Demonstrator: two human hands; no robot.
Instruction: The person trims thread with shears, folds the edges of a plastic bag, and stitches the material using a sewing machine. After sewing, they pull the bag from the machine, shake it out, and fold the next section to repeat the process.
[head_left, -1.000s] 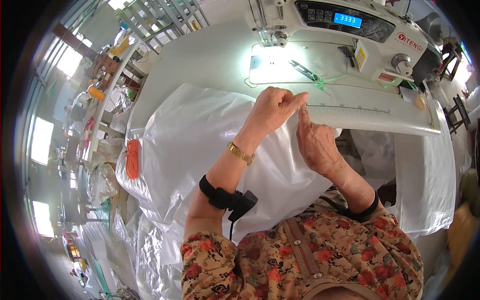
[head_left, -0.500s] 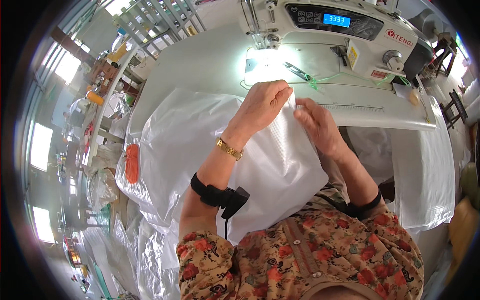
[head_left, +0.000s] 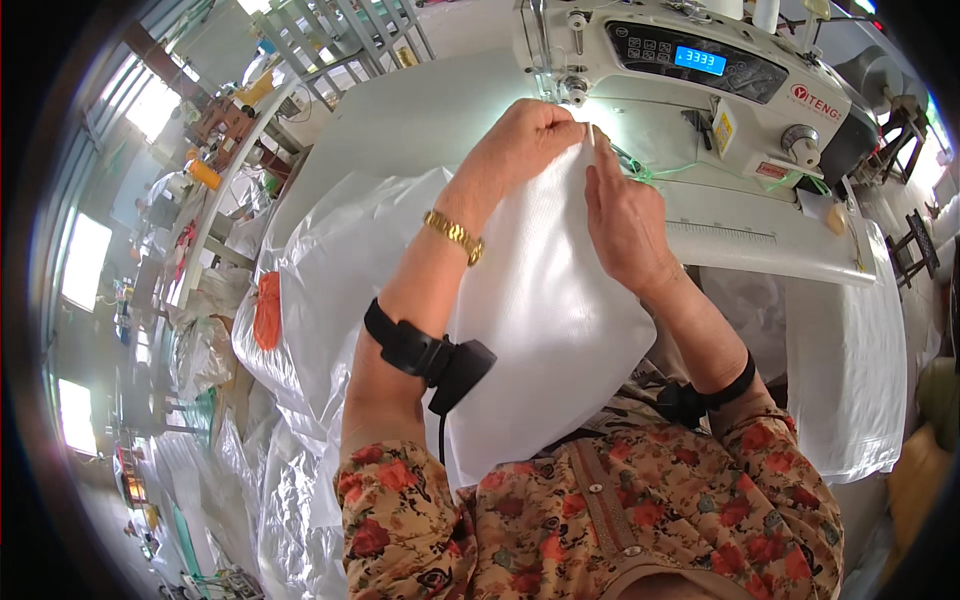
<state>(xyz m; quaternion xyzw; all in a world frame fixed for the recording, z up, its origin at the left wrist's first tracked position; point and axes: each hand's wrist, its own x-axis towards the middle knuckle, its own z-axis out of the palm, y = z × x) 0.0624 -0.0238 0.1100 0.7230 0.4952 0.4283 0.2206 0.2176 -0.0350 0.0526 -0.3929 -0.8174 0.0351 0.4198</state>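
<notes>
A large sheet of white, slightly shiny plastic fabric [head_left: 545,330] drapes from the sewing table over my lap. My left hand [head_left: 528,142] pinches its raised far edge between thumb and fingers. Close beside it, my right hand [head_left: 628,218] holds the same edge, where a narrow folded strip stands up between the two hands. Both hands are just in front of the sewing machine [head_left: 700,65], near its lit needle area, which they partly cover. Whether the fabric lies under the presser foot is hidden. Snips [head_left: 622,155] with green thread lie right behind my right hand.
The pale sewing table [head_left: 400,125] carries a printed ruler strip [head_left: 730,232] along its front. An orange bundle [head_left: 267,312] rests on the plastic at the left. Folded white sheeting [head_left: 845,360] hangs at the right. A grey slatted rack [head_left: 345,45] stands beyond the table.
Both hands have moved forward toward the machine's needle area, drawing the fabric edge with them. My right hand has closed in on the edge beside the left. The view has shifted slightly.
</notes>
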